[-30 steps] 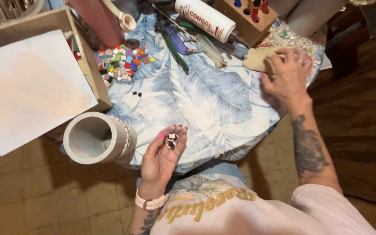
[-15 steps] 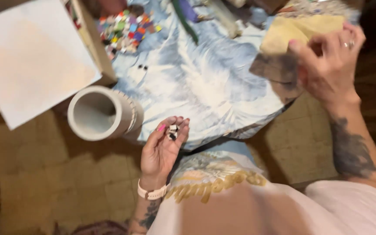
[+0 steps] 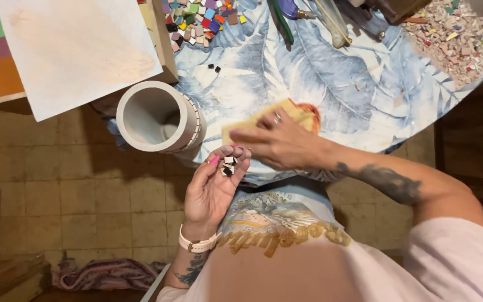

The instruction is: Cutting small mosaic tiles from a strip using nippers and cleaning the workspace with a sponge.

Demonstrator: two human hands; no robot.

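Quick notes from my remote seat. Right hand point(image 3: 278, 142) back from far table edge, now lying flat on yellow sponge point(image 3: 294, 112), fingers spread over it, pressing more than gripping, just above left hand point(image 3: 213, 187). Left hand unchanged: palm up, loosely cupped round few small black and white tiles point(image 3: 228, 165) near fingertips. White cylinder pot point(image 3: 157, 117) on its side just beside, tile row on rim. So sponge fetched, tiles waiting. Coloured tile pile point(image 3: 197, 17) further up blue leaf-print cloth point(image 3: 336, 72).
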